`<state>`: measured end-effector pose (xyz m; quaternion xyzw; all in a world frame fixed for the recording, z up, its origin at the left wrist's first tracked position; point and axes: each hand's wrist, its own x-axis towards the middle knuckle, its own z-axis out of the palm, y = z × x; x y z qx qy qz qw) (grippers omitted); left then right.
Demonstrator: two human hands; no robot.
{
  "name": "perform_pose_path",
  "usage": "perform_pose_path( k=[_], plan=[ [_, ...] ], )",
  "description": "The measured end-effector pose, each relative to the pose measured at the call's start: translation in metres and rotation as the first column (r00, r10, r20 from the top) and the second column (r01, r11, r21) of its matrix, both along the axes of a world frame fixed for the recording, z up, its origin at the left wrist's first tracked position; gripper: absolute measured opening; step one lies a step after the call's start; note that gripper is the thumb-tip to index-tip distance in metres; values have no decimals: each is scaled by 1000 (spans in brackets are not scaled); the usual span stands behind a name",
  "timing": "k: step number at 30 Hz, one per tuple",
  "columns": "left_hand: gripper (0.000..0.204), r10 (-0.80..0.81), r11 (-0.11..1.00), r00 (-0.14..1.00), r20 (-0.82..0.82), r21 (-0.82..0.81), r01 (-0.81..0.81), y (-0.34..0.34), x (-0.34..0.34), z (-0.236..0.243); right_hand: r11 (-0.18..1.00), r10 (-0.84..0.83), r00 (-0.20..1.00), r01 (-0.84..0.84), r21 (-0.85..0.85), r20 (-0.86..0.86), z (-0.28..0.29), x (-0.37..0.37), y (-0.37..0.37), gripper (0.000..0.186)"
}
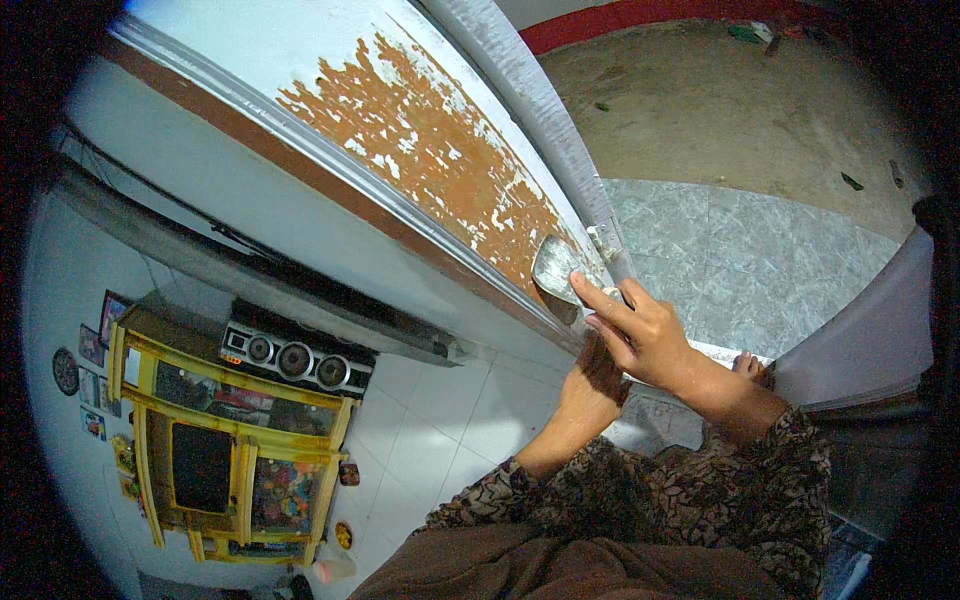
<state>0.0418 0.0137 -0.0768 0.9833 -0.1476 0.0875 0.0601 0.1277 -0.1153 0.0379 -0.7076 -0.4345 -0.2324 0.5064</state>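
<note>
A paint scraper with a wide, white-smeared metal blade lies against a white door-like panel. My right hand is closed around the scraper near the blade, its index finger stretched along the metal. Just below it, my left hand is close against the right one. Its fingers are mostly hidden, so I cannot see whether they also grip the handle. Ahead of the blade spreads a brown patch where white paint has come off, with ragged flakes left on it.
A grey metal edge borders the panel on the right. Beyond it lie grey marbled tiles and a rough concrete floor. At left stand a yellow cabinet and speakers above white floor tiles. Grey fabric hangs at right.
</note>
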Motion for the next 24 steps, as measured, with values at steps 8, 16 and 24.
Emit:
perform_pose_path(
  k=[8, 16, 24],
  plan=[
    [53, -18, 999, 994, 107, 47, 13, -6, -1, 10, 999, -8, 998, 11, 38, -65, 10, 29, 6, 54],
    [49, -24, 989, 1000, -14, 147, 26, -10, -5, 14, 994, 7, 996, -17, -106, -93, -66, 16, -13, 55],
    [54, -3, 987, 994, -105, 162, 20, -12, -3, 6, 999, -28, 997, 25, -39, -75, -68, 36, -1, 54]
  ],
)
